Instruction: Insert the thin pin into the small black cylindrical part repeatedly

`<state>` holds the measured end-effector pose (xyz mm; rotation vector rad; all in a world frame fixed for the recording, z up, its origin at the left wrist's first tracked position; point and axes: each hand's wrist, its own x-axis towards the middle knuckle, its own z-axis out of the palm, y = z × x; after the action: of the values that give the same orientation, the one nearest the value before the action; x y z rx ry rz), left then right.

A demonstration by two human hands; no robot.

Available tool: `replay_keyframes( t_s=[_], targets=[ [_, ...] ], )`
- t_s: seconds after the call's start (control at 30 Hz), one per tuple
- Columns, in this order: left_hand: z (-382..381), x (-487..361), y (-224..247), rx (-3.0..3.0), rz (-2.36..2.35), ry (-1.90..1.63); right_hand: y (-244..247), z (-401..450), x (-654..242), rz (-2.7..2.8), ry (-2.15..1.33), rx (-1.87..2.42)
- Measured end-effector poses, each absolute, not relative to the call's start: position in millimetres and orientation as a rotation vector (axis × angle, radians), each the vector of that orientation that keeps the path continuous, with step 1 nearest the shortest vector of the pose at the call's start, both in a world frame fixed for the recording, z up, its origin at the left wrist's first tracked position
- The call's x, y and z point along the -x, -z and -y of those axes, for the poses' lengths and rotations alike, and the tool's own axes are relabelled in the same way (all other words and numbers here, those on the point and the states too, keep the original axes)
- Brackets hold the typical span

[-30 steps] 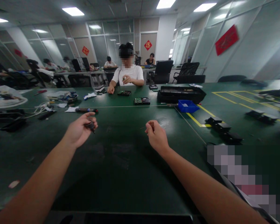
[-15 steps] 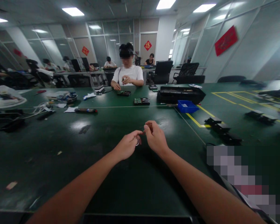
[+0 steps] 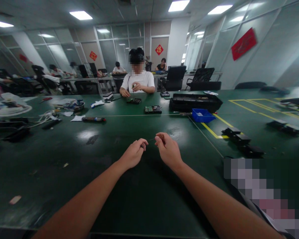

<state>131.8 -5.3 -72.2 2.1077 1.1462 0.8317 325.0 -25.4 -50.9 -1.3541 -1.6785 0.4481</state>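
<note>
A thin, pale strand (image 3: 151,139) spans the small gap between my two hands over the green table. My left hand (image 3: 134,154) is closed, its fingertips pinched at the strand's left end. A small ring-shaped thing (image 3: 142,146) shows at its fingers; whether it is worn or held I cannot tell. My right hand (image 3: 169,150) is also closed, thumb against curled fingers, where the strand's other end goes in. Both hands are raised a little above the table.
A screwdriver-like tool (image 3: 93,119), a circuit-board device (image 3: 152,109), a blue bin (image 3: 202,115) and a long black tray (image 3: 195,103) lie beyond my hands. Black blocks (image 3: 241,138) are at right. A person (image 3: 137,81) works opposite on another board (image 3: 134,101).
My hands have moved slightly apart, the left one shifting left, so more of the strand shows between them. The ring-shaped thing has turned and looks darker. The view has tilted slightly.
</note>
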Motion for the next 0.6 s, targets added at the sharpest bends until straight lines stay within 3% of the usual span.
replay_keyframes(
  t_s=[0.4,0.6],
  targets=[
    [-1.8,-126.9,84.6,-2.024,-1.268,-0.987,45.7,31.1,-324.7,1.609,-0.359,1.286],
    [-7.0,-123.7,85.1,-2.105,-1.234,-1.071,50.7,31.2,-326.6,1.474,-0.483,1.100]
  ],
)
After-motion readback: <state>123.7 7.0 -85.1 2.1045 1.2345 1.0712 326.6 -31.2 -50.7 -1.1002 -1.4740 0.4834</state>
